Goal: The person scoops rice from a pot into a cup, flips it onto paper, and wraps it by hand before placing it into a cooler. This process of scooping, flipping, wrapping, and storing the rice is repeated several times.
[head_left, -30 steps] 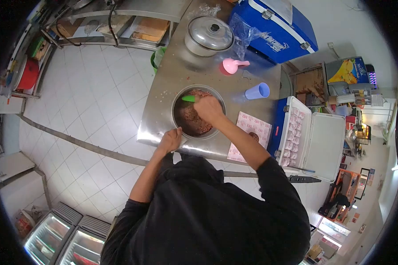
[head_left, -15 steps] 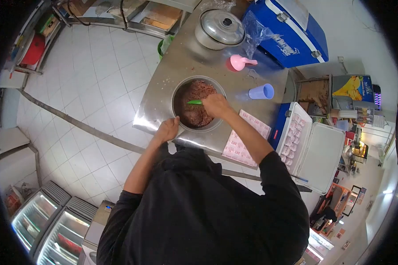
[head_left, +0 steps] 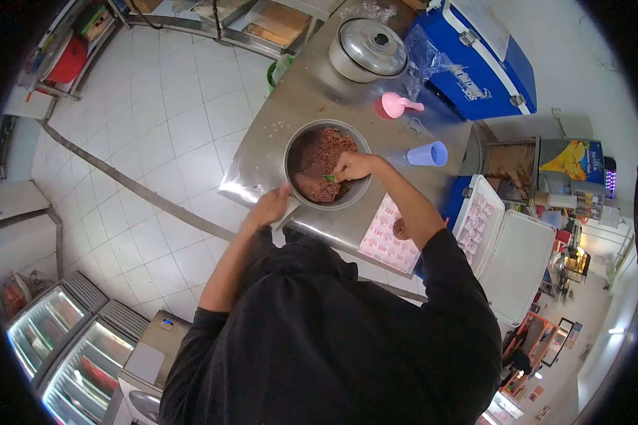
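Observation:
A round metal pot [head_left: 290,152] holds a reddish-brown, crumbly mixture [head_left: 326,149] that looks like ground meat. My right hand [head_left: 354,166] is closed around a green utensil [head_left: 329,178], its lower end hidden in the mixture. At the pot's near left side, my left hand [head_left: 269,207] is closed on the pot's handle [head_left: 291,206]. Under my right forearm lies pink-and-white printed paper [head_left: 383,248]. A round brown portion [head_left: 400,228] rests on it, partly covered by the forearm.
A lidded pot [head_left: 354,57], a pink scoop [head_left: 397,105] and a blue cup [head_left: 427,154] stand on the steel table [head_left: 262,149]. Behind them is a blue cooler [head_left: 475,71]. An opened cooler [head_left: 478,219] with wrapped packets sits to the right.
My right hand has turned and shifted lower in the pot, with less of the green utensil showing. The brown portion on the paper now shows beside my forearm. The whole view has shifted slightly.

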A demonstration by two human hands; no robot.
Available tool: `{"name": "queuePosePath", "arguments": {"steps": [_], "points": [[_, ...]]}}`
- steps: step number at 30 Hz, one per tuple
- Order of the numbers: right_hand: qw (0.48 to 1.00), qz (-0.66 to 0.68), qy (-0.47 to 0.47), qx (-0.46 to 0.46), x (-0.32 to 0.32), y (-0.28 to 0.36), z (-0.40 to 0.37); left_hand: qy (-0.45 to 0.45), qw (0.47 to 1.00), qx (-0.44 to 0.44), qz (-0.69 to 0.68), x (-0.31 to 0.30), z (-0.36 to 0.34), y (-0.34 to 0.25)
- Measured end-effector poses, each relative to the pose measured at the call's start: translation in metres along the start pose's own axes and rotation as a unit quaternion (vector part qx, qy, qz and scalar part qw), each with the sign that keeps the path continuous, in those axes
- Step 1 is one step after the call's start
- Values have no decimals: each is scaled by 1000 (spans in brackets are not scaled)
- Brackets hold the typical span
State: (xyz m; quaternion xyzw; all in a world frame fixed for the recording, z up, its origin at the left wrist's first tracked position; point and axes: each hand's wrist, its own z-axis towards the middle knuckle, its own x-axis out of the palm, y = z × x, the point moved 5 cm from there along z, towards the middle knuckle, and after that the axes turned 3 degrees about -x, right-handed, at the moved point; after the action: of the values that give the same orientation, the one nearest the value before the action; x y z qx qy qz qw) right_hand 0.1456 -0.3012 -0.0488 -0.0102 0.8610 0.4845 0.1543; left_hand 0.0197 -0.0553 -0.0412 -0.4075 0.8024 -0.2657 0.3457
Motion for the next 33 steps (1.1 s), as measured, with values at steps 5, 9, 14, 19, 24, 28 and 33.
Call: {"name": "queuePosePath", "arguments": {"steps": [5,9,14,19,24,28,33], "points": [[983,37,-167,70,-26,26,-59,-9,926,-14,-376,-48,-46,-63],[913,-70,-378,133,0,56,-84,-112,877,4,-467,30,31,-68],[786,-254,-466,317,61,138,-43,-27,805,-5,-593,74,93,-79],[824,-324,-390,252,82,140,-33,88,861,-59,-498,52,78,-102],[788,-344,-441,256,81,129,-61,65,853,-107,-506,53,66,-97],[779,-243,-462,347,55,158,-114,69,797,-36,-599,45,66,-95],[775,-109,-573,241,51,125,-141,21,728,43,-684,43,76,-93]]}}
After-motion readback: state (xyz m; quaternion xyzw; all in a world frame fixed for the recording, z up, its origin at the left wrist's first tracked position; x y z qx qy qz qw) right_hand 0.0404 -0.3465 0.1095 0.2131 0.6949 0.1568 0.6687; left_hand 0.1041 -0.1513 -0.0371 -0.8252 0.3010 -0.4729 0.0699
